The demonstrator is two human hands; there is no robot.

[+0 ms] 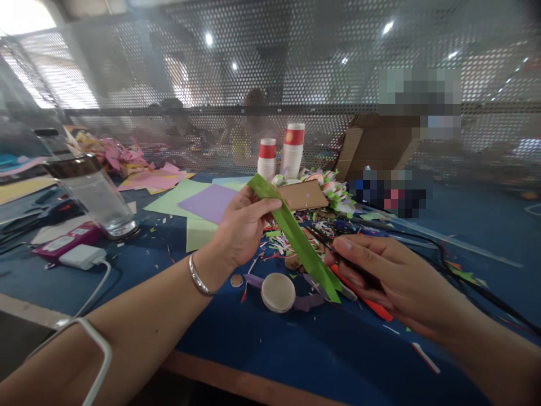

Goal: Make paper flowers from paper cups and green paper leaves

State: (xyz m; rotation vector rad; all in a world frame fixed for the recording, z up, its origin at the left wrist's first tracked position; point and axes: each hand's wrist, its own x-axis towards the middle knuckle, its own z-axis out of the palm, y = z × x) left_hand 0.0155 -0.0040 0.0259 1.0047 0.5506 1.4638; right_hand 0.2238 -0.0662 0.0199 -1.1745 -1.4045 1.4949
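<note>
A folded strip of green paper [291,228] slants down to the right over the blue table. My left hand [247,225] pinches it near its upper end between thumb and fingers. In my right hand [376,270] is a pair of dark scissors [322,237], the blades pointing up and left beside the strip; the handles are mostly hidden by my fingers. Below the strip lies a round whitish lid-like disc [278,292] with purple paper pieces [308,301] around it. A red strip [367,299] passes under my right hand.
Paper scraps [274,245] litter the middle. Behind stand two stacks of paper cups [293,146], [266,160] and a cardboard box [376,146]. Purple paper [207,202], a glass bottle [93,192] and a power strip [70,242] lie left. Cables [465,282] cross at right.
</note>
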